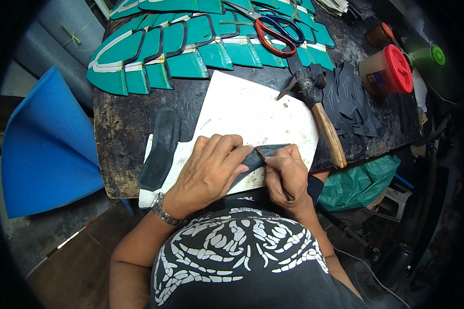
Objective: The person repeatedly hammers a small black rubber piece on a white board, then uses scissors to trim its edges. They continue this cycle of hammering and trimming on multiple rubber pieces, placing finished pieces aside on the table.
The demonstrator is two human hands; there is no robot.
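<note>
The left hand (211,167) lies flat, palm down, fingers spread and extended, pressing a dark strip (252,160) of leather-like material against the white slab (252,116). This appears to pin the strip so it cannot slide under the tool. The fingertips reach close to the working point, so the hold is firmest where it is needed.

The right hand (286,175) is closed in a fist-like grip around a thin tool (287,194); only a short dark end shows below the palm, and the working end is hidden by the fingers. The thumb and forefinger also meet the strip's upper edge, where it folds or turns over. Whether the tool cuts or scrapes cannot be told.

The strip lies at the near edge of the slab, directly in front of the person's chest, between both hands. The slab gives a hard, smooth backing on the rough black bench (123,129).

A hammer (319,110) rests at the slab's right edge, handle toward the person, within easy reach of the right hand. A dark sole-shaped piece (160,149) lies left of the slab. Green cut parts (191,46) overlap in rows at the far side, with red-handled scissors (273,33) on top. A red-lidded jar (389,69) stands well to the right, beside black cut pieces (353,100).
</note>
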